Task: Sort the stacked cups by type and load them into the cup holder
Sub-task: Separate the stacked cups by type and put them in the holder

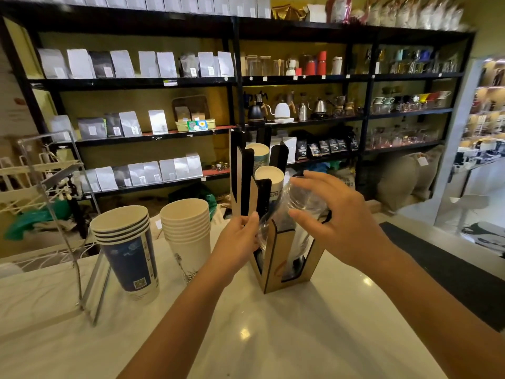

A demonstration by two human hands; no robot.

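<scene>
A wooden cup holder (270,258) with black dividers stands on the white counter. Paper cups (269,176) fill its two rear slots. Clear plastic cups (297,212) sit tilted in the front slot. My right hand (328,214) grips their upper part from the right, fingers curled around the rim end. My left hand (240,239) pinches the lower left edge of the clear cups next to the holder's wall. Left of the holder stand a stack of blue printed paper cups (128,250) and a stack of white paper cups (188,231).
A clear acrylic stand (62,214) sits at the counter's left edge, beside the blue stack. Black shelves (235,83) with coffee bags and kettles fill the background. A dark mat (451,266) runs along the counter's right side.
</scene>
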